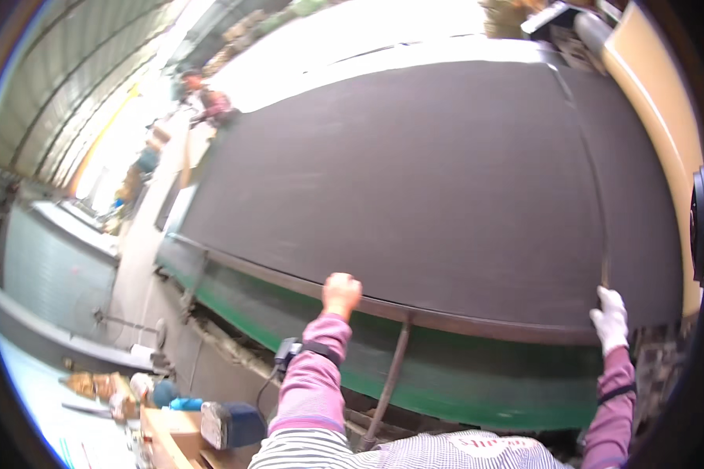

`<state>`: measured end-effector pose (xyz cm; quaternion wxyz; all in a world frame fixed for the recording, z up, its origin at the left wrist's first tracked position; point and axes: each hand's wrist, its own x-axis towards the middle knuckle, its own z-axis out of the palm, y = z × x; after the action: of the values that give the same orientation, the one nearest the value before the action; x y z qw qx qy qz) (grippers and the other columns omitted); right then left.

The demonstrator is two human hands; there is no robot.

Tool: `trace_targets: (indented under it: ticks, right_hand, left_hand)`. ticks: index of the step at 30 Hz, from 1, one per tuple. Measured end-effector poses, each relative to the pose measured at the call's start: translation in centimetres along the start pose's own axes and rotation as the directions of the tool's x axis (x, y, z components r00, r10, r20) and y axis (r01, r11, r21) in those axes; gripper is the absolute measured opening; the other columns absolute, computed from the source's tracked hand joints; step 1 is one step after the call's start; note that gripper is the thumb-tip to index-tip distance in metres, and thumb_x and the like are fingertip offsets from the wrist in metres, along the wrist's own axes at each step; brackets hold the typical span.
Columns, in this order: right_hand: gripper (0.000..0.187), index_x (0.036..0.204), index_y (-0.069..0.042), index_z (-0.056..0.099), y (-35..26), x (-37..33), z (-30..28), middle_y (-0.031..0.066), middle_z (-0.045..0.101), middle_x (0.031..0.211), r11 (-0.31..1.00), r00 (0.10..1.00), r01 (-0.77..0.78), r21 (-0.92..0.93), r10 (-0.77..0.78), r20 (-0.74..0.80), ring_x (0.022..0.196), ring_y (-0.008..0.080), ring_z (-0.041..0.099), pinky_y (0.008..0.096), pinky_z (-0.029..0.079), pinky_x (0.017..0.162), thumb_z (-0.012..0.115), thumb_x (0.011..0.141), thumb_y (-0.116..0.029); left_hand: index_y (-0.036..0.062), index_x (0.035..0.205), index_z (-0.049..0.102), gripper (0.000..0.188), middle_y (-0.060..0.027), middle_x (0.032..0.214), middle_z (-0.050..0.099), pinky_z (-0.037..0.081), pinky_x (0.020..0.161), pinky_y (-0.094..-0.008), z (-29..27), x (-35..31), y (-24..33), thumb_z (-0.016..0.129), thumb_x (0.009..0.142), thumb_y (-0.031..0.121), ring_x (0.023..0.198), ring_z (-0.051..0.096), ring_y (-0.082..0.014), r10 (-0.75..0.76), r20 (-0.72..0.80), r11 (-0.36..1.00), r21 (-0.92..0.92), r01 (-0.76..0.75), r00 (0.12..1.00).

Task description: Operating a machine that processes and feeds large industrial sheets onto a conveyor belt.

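Note:
A wide dark grey surface (414, 180) stretches in front of me, bordered on the near side by a metal rail (485, 324). My left hand (342, 295), bare, is curled closed at this rail; whatever lies inside its fingers is hidden. At the right, my right hand (613, 319) wears a white glove and closes around the near end of a long thin rod (599, 211). That rod lies across the dark surface toward its far edge.
Below the rail runs a green panel (454, 391) with a slanted metal post (389, 375). A large cream roll-like shape (653, 94) stands at the right. Lower left are a cardboard box (168, 430) and a dark blue container (233, 425). Another person (207, 102) is at the far left.

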<state>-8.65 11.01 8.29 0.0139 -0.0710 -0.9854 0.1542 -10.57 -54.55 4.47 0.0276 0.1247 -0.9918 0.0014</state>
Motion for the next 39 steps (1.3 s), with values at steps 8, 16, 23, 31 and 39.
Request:
trace_targets:
  ticks: [8,16,23,31,39]
  right_hand:
    - [0.038,0.110,-0.011,0.067,0.4,-1.0,-2.6,0.0156,0.067,0.110,0.936,0.916,-0.283,-0.210,0.200,-0.347,0.104,0.0350,0.063,0.0443,0.052,0.088,0.045,0.095,-0.037]
    - [0.025,0.108,-0.017,0.067,-3.5,-12.7,-1.4,0.0064,0.068,0.101,0.970,0.857,0.214,0.116,-0.129,-0.499,0.093,0.0234,0.067,0.0337,0.056,0.072,0.062,0.085,-0.011]
    - [0.026,0.113,-0.015,0.069,-4.5,-23.8,-0.9,0.0061,0.070,0.088,0.805,0.997,0.048,0.591,-0.005,-0.075,0.072,0.0247,0.068,0.0321,0.056,0.063,0.067,0.088,-0.021]
    - [0.029,0.110,-0.011,0.070,-6.5,-24.6,-2.1,0.0088,0.072,0.096,0.621,0.997,-0.070,0.780,0.034,0.063,0.085,0.0219,0.071,0.0301,0.057,0.072,0.062,0.094,-0.033]
    - [0.013,0.095,-0.005,0.070,-9.1,-25.3,-4.4,0.0090,0.070,0.082,0.777,0.995,-0.083,0.625,0.033,0.090,0.074,0.0123,0.066,0.0266,0.053,0.069,0.062,0.089,-0.013]
  left_hand:
    - [0.0164,0.107,0.075,0.034,-0.0186,0.122,0.063,0.042,0.102,-0.0459,-1.1,-2.4,3.3,0.055,0.091,0.039,0.119,0.054,-0.0352,0.579,0.037,0.806,-0.176,-0.565,0.815]
    - [0.0294,0.130,0.061,0.046,-0.0341,0.149,0.026,0.035,0.109,-0.0527,-3.6,-1.7,14.4,0.049,0.092,0.053,0.127,0.038,-0.0585,0.461,0.594,0.886,-0.273,-0.374,0.659]
    - [0.0303,0.133,0.059,0.050,-0.0347,0.143,0.037,0.044,0.101,-0.0483,-4.8,-5.0,27.0,0.050,0.091,0.056,0.117,0.052,-0.0534,0.539,0.582,0.829,-0.238,-0.506,0.608]
    - [0.0010,0.101,0.071,0.046,-0.0187,0.097,0.070,0.051,0.084,-0.0463,-2.0,-4.0,19.7,0.046,0.099,0.039,0.096,0.066,-0.0356,0.344,0.201,0.929,-0.215,-0.301,0.917]
    - [0.0183,0.059,0.068,0.037,-0.0051,0.061,0.065,0.054,0.055,-0.0412,-2.1,-7.2,15.0,0.059,0.089,0.039,0.060,0.067,-0.0250,0.577,-0.234,0.815,0.109,-0.569,0.782]
